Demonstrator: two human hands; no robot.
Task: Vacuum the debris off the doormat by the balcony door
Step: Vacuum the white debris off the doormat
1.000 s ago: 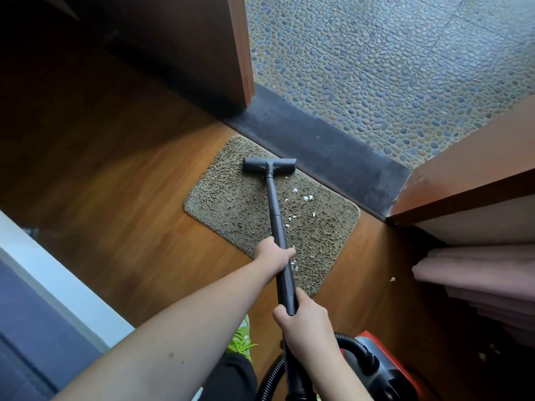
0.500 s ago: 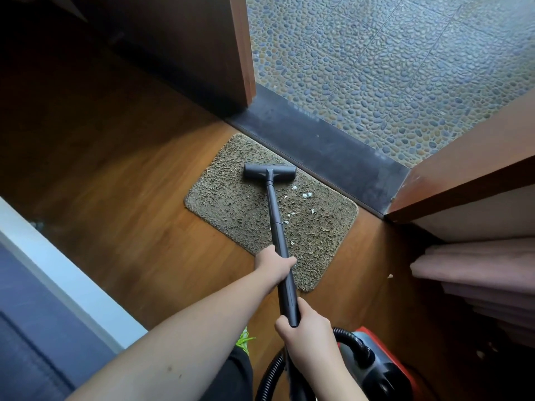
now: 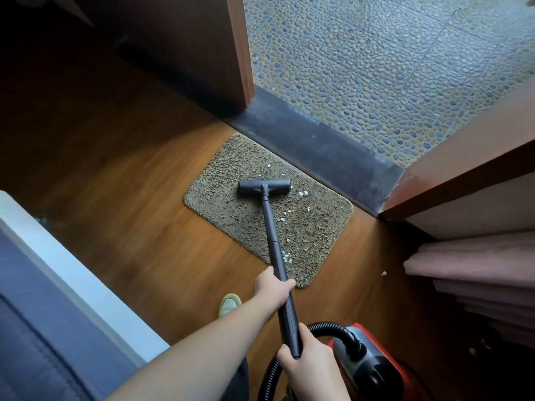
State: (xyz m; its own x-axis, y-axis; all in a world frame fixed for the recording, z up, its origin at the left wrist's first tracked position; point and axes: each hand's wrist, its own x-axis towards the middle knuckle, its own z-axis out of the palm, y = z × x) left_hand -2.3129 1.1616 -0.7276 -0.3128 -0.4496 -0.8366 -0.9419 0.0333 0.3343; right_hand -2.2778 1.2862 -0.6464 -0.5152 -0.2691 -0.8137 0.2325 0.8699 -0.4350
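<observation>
Doormat [image 3: 231, 215] on wood floor beside dark threshold [image 3: 333, 157]. Left hand [image 3: 272, 286], right hand [image 3: 308, 360] both grasp vacuum wand [image 3: 273, 244] — nozzle [image 3: 264, 186] flat on mat, pale debris [image 3: 303, 193] scattered right.

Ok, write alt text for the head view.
Both hands grip a black vacuum wand, left hand ahead of right hand, its floor head on a brown doormat scattered with white debris, beside an open balcony door's threshold.
</observation>
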